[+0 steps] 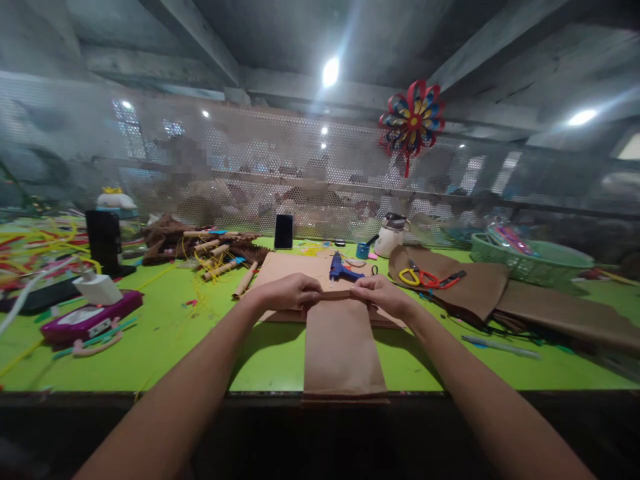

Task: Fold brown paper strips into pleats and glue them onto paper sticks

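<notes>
A long strip of brown kraft paper (343,350) lies toward me, its near end reaching the table's front edge. Its far end has a narrow folded band. My left hand (300,290) pinches the left end of that fold, and my right hand (377,293) pinches the right end. Beneath both hands is a flat cardboard board (280,268). Just beyond the fold, a blue glue gun (343,268) rests on the board. The undersides of my fingers are hidden.
Scissors with yellow and orange handles (430,277) lie on brown paper sheets (480,293) at right, before a green basket (533,261). Left are a purple power strip (93,319), rolled paper tubes (220,269) and a black phone (283,231). A white jug (390,238) stands behind.
</notes>
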The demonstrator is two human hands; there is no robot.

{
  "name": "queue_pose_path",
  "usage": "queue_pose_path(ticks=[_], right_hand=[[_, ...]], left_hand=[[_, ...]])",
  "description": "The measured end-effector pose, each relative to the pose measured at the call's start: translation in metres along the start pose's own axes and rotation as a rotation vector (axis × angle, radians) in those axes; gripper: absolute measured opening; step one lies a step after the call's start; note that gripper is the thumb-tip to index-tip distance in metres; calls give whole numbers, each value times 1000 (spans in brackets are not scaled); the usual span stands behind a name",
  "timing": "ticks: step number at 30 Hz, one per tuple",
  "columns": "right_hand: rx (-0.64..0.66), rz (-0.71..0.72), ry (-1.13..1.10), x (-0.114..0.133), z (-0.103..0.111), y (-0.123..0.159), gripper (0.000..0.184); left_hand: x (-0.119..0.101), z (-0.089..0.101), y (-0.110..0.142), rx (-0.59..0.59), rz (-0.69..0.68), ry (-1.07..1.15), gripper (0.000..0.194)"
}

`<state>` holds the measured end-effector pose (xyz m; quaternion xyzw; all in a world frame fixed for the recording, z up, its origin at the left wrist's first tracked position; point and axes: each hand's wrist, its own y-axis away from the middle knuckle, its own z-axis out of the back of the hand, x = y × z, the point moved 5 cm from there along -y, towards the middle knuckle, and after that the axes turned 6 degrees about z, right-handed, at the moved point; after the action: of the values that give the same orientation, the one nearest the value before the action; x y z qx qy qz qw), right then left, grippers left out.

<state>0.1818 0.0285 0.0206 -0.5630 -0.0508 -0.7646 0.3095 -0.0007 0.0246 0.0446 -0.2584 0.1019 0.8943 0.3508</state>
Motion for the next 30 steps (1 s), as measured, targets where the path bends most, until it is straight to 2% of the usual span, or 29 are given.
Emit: queue_pose_path(ticks=[5,9,11,13,15,18,24,30], right_hand=[[-78,54,-133,7,4,1,40],[-111,161,-383,23,3,5,40],[-87,201,-405,32,-3,8,37],[14,202,-393,39,-14,11,45],[122,204,-375,45,-24,15,45],[186,259,-313,57,-28,21,34],[260,330,-251,73,-29,25,31],[276,383,-370,68,-40,23,26]], left_hand=[[-1,8,6,-30,42,216,36],[-6,9,12,6,-10,564,35],[-11,1,12,84,-20,732,32],[-19,-12,12,211,-21,853,29],[-28,-24,11,313,-49,910,29],[-36,-35,9,390,-64,931,27],[-29,-45,3,448,-47,992,28],[-28,-61,-2,488,-51,995,31]])
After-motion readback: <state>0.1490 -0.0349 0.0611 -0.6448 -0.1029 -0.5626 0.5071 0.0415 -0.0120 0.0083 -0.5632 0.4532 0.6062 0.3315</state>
